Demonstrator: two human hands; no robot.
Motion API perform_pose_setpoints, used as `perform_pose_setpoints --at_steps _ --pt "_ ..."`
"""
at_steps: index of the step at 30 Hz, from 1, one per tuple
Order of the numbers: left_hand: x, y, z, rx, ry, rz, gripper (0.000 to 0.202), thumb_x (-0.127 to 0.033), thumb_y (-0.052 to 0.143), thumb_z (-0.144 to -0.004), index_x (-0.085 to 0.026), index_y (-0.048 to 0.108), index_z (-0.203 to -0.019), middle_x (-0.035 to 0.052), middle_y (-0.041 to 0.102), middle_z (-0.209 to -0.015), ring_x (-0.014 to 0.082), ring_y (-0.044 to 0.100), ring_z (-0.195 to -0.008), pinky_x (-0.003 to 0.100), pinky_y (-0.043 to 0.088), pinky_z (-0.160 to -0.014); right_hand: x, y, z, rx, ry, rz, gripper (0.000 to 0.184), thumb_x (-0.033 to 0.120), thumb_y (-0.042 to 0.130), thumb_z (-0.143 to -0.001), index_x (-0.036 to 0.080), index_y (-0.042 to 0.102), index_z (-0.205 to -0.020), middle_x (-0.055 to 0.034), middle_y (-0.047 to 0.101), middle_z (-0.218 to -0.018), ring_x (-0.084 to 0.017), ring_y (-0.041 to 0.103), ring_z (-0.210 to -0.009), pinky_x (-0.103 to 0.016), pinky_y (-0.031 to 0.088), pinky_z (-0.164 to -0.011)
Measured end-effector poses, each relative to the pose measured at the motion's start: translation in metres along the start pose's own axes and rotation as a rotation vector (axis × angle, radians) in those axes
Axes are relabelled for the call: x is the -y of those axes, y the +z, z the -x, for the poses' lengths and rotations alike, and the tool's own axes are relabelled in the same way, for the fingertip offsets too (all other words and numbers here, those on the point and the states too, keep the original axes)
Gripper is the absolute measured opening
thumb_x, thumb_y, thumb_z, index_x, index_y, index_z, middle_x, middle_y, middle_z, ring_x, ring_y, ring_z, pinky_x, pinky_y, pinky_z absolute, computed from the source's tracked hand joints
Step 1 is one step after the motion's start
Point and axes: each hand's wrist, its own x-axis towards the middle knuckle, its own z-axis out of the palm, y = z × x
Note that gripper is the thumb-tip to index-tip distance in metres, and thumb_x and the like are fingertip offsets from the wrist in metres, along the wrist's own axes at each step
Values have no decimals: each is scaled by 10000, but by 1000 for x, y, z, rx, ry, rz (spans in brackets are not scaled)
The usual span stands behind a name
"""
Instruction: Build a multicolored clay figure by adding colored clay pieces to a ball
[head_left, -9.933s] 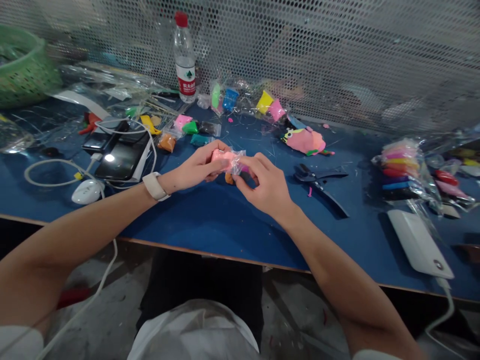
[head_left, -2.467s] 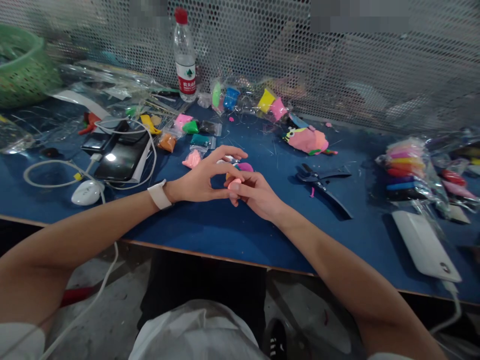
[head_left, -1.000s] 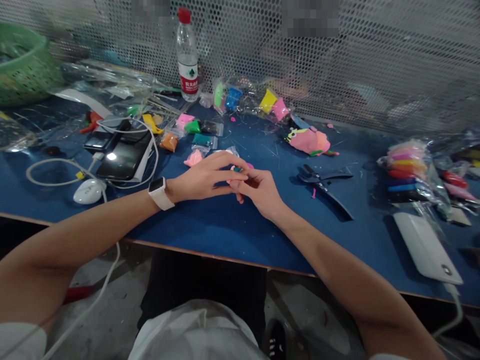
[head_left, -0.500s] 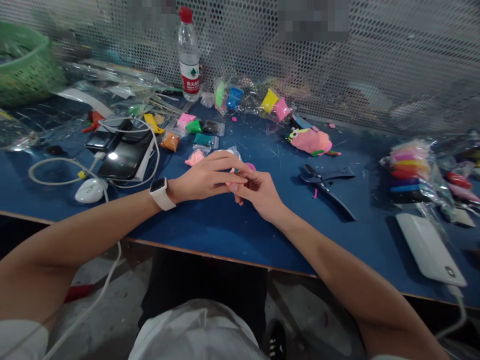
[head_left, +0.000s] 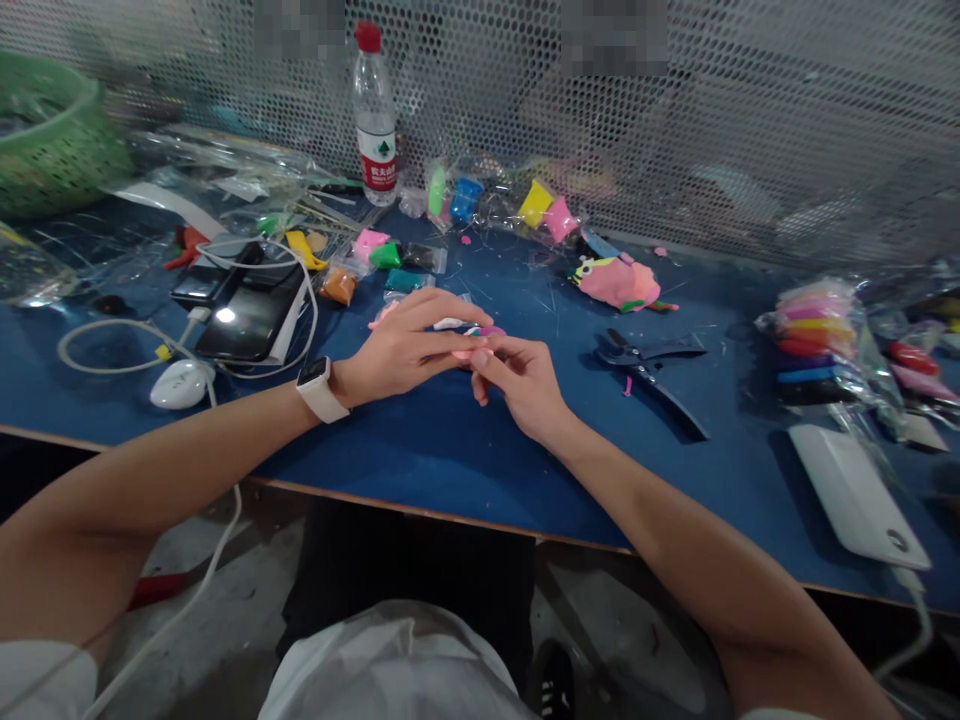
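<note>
Well, left hand (head_left: 405,345): fingers are resting against the pink lump (head_left: 466,354) (can't tell if they're gripping)
Right hand (head_left: 526,385): fingers are pinching its edge
Pink lump: is sitting between both hands, over the blue surface (head_left: 420,455)

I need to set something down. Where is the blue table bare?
The table is mostly bare from the left hand and right hand to its near edge, and between the dark tool and white device. It is crowded around the phone, orange packet and bottle.
</note>
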Motion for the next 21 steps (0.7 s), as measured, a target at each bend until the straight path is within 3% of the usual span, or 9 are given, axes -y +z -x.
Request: perform_pose_setpoints --at_steps 5,10,12,17,21 --pt "-2 1 1 -4 -127 30 364 -477 746 -1141 -277 799 -1440 139 820 -1362 267 787 -1245 440 651 -1063 1 0 0 -72 -78 27 335 589 959 -918 259 930 -970 22 755 -767 -92 642 -517 -257 551 -478" --pt "-6 -1 -4 25 -226 175 347 -470 658 -1188 -194 837 -1300 92 829 -1031 182 777 -896 300 627 -810 -2 -3 -1 -125 -90 57 369 609 936 -932 244 917 -981 22 758 -784 -83 617 -503 -256 532 -457" --pt "-7 -2 -6 27 -274 223 335 -467 672 -1184 -187 847 -1241 78 823 -982 164 762 -844 275 604 -777 -4 -4 -1 -139 -88 72 383 615 941 -924 237 908 -978 19 764 -784 -86 615 -505 -261 534 -456" --pt "-8 -2 -6 23 -368 264 360 -505 689 -1171 -193 841 -1267 90 833 -1069 172 781 -928 273 616 -833 -4 -3 0 -218 -118 120 365 573 969 -911 246 900 -1057 11 787 -808 -115 679 -590 -273 588 -520" --pt "-8 -1 -4 16 -417 269 430 -581 702 -1148 -198 833 -1294 103 844 -1120 184 787 -957 284 631 -842 1 -2 0 -263 -127 165 354 580 963 -909 248 901 -1014 2 795 -817 -124 687 -595 -284 590 -520"
